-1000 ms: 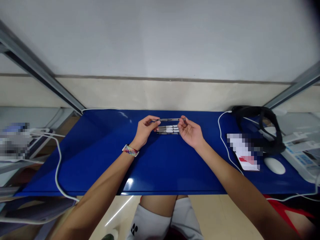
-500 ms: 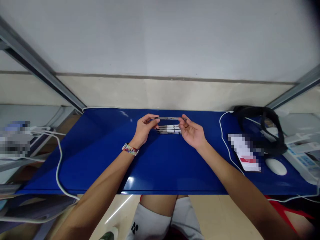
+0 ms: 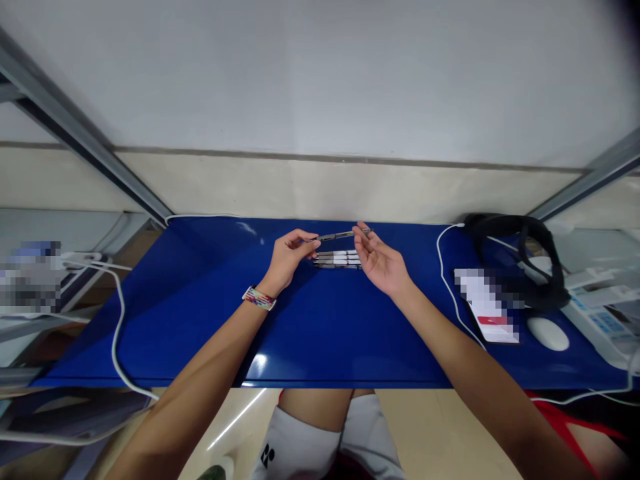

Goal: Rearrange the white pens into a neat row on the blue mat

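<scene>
A slim pen [image 3: 336, 236] with a dark grip is held in the air above the blue table [image 3: 320, 320], its right end tilted slightly up. My left hand [image 3: 290, 255] pinches its left end between thumb and fingers. At the other end, the fingers of my right hand [image 3: 384, 263] close around the pen, palm turned up, and its tip pokes out beyond them. Several white and dark pens [image 3: 340, 259] lie side by side on the table just below, their right ends partly hidden by my right hand.
To the right are a phone-like item [image 3: 493, 313] with a blurred screen, a white mouse [image 3: 549, 333], a black strap headset [image 3: 543, 260] and a white cable [image 3: 444, 277]. Another white cable [image 3: 119, 320] hangs at the left. A wall [image 3: 320, 190] rises behind the table.
The pen's right end has risen slightly, so it slants now. My right hand's fingers have shifted and straightened a little. My left hand has barely moved.
</scene>
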Demonstrator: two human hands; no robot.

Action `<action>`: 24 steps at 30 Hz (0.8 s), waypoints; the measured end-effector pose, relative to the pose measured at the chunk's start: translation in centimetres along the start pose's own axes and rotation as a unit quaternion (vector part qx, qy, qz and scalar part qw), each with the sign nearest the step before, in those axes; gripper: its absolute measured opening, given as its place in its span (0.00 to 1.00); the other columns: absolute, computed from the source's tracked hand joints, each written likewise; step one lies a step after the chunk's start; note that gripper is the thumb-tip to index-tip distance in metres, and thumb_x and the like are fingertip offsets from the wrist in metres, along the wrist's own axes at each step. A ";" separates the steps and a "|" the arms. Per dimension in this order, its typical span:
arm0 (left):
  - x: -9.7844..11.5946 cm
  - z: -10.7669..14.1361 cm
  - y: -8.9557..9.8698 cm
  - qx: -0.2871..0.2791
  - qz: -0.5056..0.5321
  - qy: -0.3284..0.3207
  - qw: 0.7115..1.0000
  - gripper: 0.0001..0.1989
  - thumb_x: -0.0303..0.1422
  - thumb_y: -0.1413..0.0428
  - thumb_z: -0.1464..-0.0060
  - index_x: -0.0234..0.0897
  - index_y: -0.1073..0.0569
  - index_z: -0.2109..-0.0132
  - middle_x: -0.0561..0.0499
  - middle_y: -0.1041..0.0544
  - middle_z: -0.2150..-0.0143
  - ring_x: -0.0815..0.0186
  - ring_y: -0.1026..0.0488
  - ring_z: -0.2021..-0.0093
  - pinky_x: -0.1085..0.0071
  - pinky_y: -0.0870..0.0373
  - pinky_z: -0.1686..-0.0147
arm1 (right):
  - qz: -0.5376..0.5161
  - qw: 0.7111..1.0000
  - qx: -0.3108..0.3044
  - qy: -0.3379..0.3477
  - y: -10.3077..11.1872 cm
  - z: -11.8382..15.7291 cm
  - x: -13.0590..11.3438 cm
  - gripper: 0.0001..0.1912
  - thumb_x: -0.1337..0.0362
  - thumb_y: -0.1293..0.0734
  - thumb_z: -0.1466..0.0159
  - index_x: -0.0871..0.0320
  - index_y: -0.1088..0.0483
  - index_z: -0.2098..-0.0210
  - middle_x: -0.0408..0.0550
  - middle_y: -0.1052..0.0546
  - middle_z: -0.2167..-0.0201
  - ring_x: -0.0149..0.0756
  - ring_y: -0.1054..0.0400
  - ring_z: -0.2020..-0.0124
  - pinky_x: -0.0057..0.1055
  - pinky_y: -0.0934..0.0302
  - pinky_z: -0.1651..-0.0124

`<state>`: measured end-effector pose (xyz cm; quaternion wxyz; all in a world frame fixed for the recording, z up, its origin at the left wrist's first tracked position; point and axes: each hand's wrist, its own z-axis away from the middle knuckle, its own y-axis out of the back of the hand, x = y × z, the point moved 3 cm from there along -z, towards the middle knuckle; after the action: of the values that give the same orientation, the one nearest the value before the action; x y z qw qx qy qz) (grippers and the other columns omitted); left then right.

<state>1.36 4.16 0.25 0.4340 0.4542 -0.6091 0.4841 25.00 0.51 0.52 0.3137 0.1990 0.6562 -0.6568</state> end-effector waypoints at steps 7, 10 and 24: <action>0.5 -0.5 1.1 0.007 -0.039 -0.024 0.999 0.16 0.40 0.24 0.50 0.38 0.14 0.57 0.51 0.17 0.69 0.66 0.20 0.70 0.69 0.24 0.66 | 0.237 0.965 0.021 0.112 0.8 0.0 -0.9 0.16 0.56 0.20 0.35 0.56 0.15 0.50 0.49 0.13 0.62 0.35 0.21 0.69 0.35 0.20 0.63; 0.4 -0.6 1.3 -0.007 -0.064 -0.025 0.998 0.16 0.40 0.25 0.47 0.37 0.13 0.55 0.48 0.15 0.67 0.65 0.19 0.68 0.68 0.23 0.65 | 0.354 0.917 0.051 0.175 1.7 -0.2 -1.4 0.15 0.52 0.21 0.34 0.53 0.14 0.52 0.48 0.14 0.62 0.35 0.24 0.71 0.35 0.24 0.66; -1.7 -2.0 1.2 -0.039 -0.340 -0.137 0.930 0.09 0.31 0.35 0.37 0.47 0.10 0.55 0.46 0.12 0.57 0.54 0.20 0.57 0.54 0.27 0.48 | 0.714 0.648 0.033 0.265 4.2 -1.8 -1.3 0.14 0.67 0.34 0.28 0.52 0.14 0.53 0.52 0.13 0.55 0.52 0.23 0.53 0.51 0.29 0.45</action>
<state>0.76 6.48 -1.31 0.5023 0.6786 -0.4904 0.2162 28.45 2.71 -1.82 0.4917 0.7813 0.3443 -0.1709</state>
